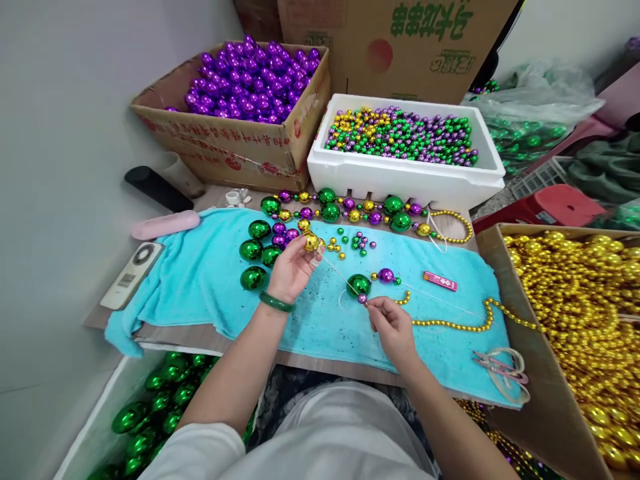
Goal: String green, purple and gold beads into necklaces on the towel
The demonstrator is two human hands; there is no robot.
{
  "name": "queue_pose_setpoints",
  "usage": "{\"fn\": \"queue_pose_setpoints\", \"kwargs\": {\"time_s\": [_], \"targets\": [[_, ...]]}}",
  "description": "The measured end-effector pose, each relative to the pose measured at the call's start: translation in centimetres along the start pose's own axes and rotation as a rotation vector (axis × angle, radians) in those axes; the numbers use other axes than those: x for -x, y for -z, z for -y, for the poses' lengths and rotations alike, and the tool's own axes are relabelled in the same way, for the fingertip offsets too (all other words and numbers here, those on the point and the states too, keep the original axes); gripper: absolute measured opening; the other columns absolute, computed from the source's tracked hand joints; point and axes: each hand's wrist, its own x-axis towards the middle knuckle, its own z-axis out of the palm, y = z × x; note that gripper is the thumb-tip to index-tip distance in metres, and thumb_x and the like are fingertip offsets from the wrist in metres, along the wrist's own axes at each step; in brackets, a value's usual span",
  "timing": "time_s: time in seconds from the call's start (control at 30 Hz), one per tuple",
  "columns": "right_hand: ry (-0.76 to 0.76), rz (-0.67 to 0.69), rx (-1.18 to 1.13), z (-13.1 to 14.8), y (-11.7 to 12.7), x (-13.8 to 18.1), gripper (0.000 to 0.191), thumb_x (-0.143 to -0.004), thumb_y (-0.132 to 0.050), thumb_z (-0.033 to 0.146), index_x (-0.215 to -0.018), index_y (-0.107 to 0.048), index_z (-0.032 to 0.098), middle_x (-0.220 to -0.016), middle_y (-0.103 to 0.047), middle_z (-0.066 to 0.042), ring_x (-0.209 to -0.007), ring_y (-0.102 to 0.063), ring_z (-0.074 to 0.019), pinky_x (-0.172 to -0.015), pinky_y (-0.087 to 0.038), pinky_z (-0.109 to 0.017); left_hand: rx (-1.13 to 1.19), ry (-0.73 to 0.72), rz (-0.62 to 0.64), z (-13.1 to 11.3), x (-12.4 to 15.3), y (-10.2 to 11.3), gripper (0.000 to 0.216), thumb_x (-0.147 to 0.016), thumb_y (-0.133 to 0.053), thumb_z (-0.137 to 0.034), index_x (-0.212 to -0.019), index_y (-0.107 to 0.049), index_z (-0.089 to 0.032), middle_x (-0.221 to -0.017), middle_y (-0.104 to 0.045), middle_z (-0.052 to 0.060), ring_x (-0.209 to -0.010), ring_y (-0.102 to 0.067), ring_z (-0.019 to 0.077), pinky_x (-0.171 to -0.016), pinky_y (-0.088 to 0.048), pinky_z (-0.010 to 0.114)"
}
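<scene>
My left hand point(291, 268) pinches a gold ball point(311, 241) over the turquoise towel point(200, 273). A thin white string point(336, 270) runs from that ball to my right hand point(393, 327), which pinches the string just below a small purple bead point(363, 298). A large green ball point(359, 285) lies right beside that bead, and a purple ball point(385, 275) sits a little further right. Several large green balls point(254, 253) rest left of my left hand. A strand of small gold beads point(450, 325) trails right from my right hand.
A finished bead garland point(350, 210) lies at the towel's far edge. Behind it stand a white foam box of mixed beads point(400, 175) and a carton of purple balls point(250, 80). A carton of gold strands point(575, 313) sits right; scissors point(500, 370), a red lighter point(440, 281), a remote point(133, 273).
</scene>
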Motion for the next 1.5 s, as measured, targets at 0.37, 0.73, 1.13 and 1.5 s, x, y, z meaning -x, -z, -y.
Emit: {"fn": "queue_pose_setpoints", "kwargs": {"time_s": [0.37,0.73,1.13,1.5], "targets": [[0.009,0.008,-0.074,-0.2,-1.5,-0.7,0.022,-0.081,-0.059,0.04,-0.08,-0.06,0.018,-0.052,-0.049,0.004,-0.047,-0.043,-0.0096,-0.047,-0.035,-0.023,-0.255,0.009,0.22,2.5,2.8,-0.6,0.04,-0.064,-0.082,-0.021,-0.099,-0.063,-0.02,-0.098,-0.065,0.002,-0.083,-0.065,0.0147,-0.072,-0.053,0.027],[0.018,-0.043,-0.14,0.7,-0.5,-0.8,0.023,-0.078,-0.061,0.042,-0.077,-0.056,0.019,-0.05,-0.05,0.005,-0.046,-0.044,-0.0093,-0.047,-0.037,-0.023,-0.79,-0.208,0.134,3.4,-0.1,1.1,0.012,-0.075,-0.073,-0.025,-0.085,-0.074,-0.02,-0.087,-0.069,0.005,-0.076,-0.059,0.0161,-0.067,-0.045,0.025],[0.046,-0.04,-0.19,1.2,-0.4,-0.2,0.02,-0.081,-0.059,0.038,-0.077,-0.056,0.019,-0.051,-0.049,0.005,-0.047,-0.043,-0.0089,-0.046,-0.034,-0.022,-1.52,-0.623,0.609,6.6,-6.8,-2.7,0.012,-0.077,-0.064,-0.014,-0.073,-0.07,-0.023,-0.077,-0.06,0.009,-0.091,-0.05,0.0276,-0.092,-0.037,0.04],[0.026,-0.038,-0.196,1.2,-0.5,0.1,0.023,-0.078,-0.06,0.042,-0.077,-0.057,0.019,-0.05,-0.048,0.004,-0.047,-0.043,-0.0095,-0.046,-0.036,-0.023,-0.947,-0.332,0.298,5.0,-5.7,-3.5,0.016,-0.065,-0.077,-0.012,-0.075,-0.071,-0.022,-0.079,-0.066,0.005,-0.092,-0.057,0.0225,-0.083,-0.047,0.03]]}}
